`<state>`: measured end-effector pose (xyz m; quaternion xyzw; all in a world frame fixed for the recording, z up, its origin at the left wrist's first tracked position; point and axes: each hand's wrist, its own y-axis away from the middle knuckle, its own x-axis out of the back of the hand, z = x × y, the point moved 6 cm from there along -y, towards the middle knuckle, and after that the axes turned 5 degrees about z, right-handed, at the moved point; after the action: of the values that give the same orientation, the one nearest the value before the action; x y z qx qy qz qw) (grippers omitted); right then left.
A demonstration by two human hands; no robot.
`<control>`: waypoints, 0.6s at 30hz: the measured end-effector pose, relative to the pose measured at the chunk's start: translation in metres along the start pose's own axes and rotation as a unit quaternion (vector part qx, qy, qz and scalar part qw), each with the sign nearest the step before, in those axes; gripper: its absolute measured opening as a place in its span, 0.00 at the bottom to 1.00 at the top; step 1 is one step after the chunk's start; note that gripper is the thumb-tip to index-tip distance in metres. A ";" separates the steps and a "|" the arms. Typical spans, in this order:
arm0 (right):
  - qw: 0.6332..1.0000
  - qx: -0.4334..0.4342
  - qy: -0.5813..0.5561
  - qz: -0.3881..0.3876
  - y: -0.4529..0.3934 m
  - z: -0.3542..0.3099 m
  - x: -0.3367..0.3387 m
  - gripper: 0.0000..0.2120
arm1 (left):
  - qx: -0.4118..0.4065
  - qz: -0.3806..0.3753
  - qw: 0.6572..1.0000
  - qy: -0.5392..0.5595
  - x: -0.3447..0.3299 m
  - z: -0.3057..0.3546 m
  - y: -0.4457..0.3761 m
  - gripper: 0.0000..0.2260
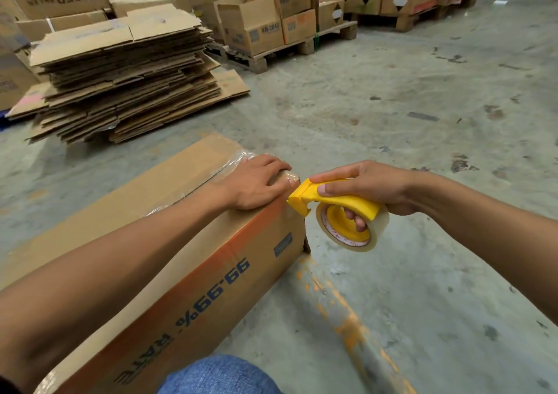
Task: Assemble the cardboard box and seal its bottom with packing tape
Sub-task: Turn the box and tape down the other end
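A long cardboard box lies on the concrete floor with its flaps closed on top. Clear packing tape runs along the centre seam. My left hand presses flat on the box's top at the near right end, fingers apart over the tape. My right hand grips a yellow tape dispenser carrying a roll of clear tape. The dispenser's cutter end touches the box's upper right corner, just beside my left fingertips.
A tall stack of flattened cardboard boxes sits behind the box on the left. Wooden pallets with packed cartons line the back. A worn yellow floor line runs at the lower right. My knee in blue denim shows at the bottom.
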<state>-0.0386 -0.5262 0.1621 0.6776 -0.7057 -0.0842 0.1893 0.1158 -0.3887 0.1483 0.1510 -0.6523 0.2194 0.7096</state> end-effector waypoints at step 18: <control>0.919 -0.258 0.293 -0.060 -0.026 0.065 0.037 0.14 | 0.028 0.012 0.999 0.024 -0.001 0.005 0.002 0.25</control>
<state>-0.0397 -0.5736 0.0981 0.6412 -0.5303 -0.0722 0.5499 0.1107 -0.3900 0.1475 0.1581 -0.6304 0.2498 0.7178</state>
